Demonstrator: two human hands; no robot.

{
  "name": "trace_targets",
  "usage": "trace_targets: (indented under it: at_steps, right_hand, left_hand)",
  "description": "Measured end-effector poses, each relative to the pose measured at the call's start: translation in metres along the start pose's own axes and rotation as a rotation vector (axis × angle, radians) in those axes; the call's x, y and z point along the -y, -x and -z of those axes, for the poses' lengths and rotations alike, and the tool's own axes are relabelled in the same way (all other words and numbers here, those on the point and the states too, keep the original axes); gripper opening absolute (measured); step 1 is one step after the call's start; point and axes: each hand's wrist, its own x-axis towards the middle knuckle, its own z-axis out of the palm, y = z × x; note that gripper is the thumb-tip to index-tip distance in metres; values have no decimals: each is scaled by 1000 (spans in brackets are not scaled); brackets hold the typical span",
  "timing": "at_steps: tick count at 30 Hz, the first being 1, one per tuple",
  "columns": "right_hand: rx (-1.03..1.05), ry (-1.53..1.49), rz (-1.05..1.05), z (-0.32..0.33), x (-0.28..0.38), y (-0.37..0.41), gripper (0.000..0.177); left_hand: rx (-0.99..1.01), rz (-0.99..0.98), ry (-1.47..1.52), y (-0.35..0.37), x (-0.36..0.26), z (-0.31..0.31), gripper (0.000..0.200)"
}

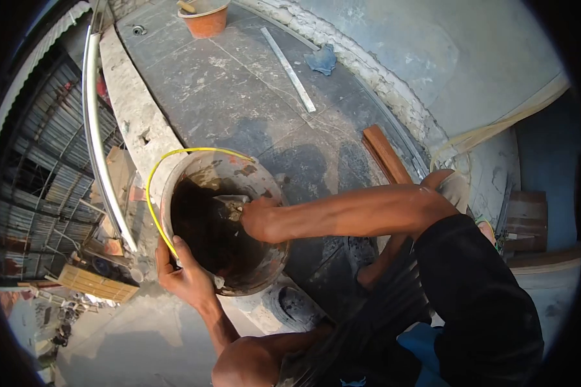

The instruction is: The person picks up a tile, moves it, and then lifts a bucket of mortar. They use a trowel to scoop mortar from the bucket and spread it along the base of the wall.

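Observation:
A large worn bucket (271, 184) stands tilted in front of me, its inside dark and its wall smeared with dried mortar. My left hand (188, 278) grips the near-left rim, with the thumb by the yellow bucket handle (150, 187). Inside the mouth, my right hand (262, 219) is closed around what looks like a trowel (231, 205). A greyish blade with some mortar shows just past the fingers; the grip itself is hidden by the hand. Shadow hides most of the bucket's contents.
An orange tub (206, 24) with a tool in it sits at the far end of the dusty floor. A metal strip (288, 69), a blue cloth (321, 59) and brown wood pieces (386, 155) lie near the wall. To the left, a ledge (132, 97) borders a drop.

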Motion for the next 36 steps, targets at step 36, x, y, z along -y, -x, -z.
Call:
trace_targets:
  at_steps: [36]
  right_hand:
    - [-613, 10, -3, -9, -12, -11, 17]
  left_hand:
    - [171, 26, -64, -53, 28, 29, 30]
